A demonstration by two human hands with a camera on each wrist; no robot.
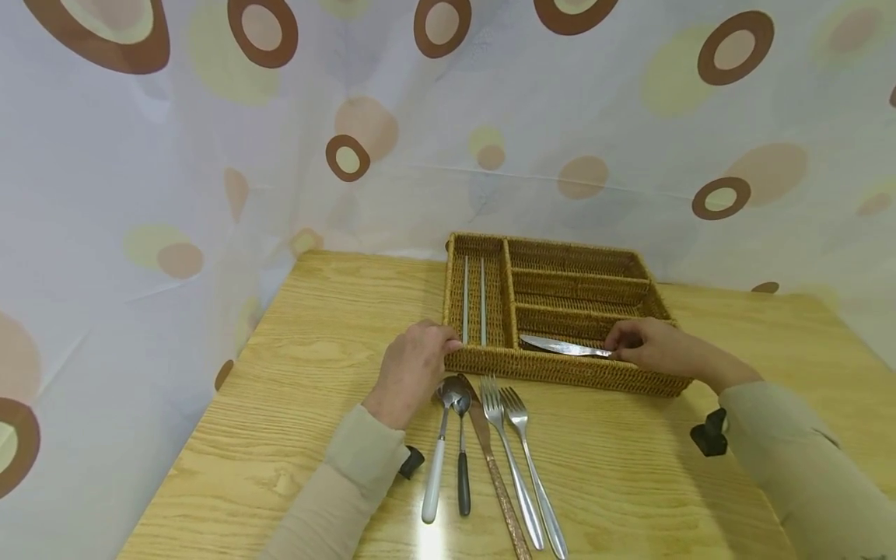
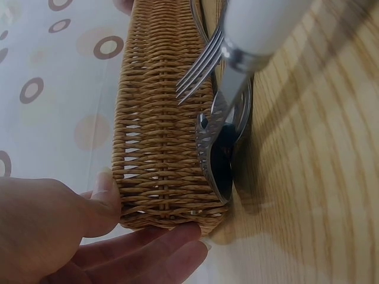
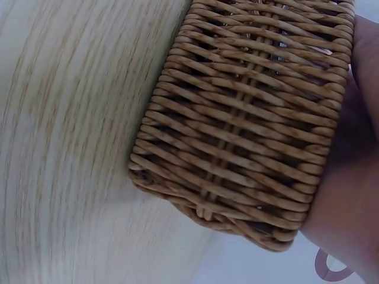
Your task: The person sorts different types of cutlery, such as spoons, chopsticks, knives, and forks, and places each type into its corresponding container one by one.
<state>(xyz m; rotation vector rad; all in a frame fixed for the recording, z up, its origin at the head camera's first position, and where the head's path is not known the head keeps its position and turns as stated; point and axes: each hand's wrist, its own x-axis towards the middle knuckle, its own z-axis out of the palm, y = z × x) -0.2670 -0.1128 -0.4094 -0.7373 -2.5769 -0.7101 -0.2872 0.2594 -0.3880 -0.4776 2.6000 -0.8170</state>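
My left hand point(image 1: 413, 365) holds the front left corner of a wicker cutlery tray point(image 1: 560, 367). In the left wrist view its thumb lies against the rim and its fingers reach round the end. Over the tray's front right compartment, my right hand point(image 1: 651, 348) pinches the handle end of a silver table knife point(image 1: 563, 346). The knife's blade points left inside that compartment, and the fingers cover its handle. Two pale chopsticks point(image 1: 482, 303) lie lengthwise in the long left compartment. In the right wrist view the tray's woven wall point(image 3: 243, 124) hides most of the right hand.
In front of the tray lie a white-handled spoon point(image 1: 434, 478), a dark-handled spoon point(image 1: 463, 474), a copper-coloured knife point(image 1: 493, 467) and two forks point(image 1: 514, 459) point(image 1: 535, 470). Their heads point at the tray's front wall. A patterned cloth point(image 1: 420, 194) hangs behind the wooden table point(image 1: 280, 435).
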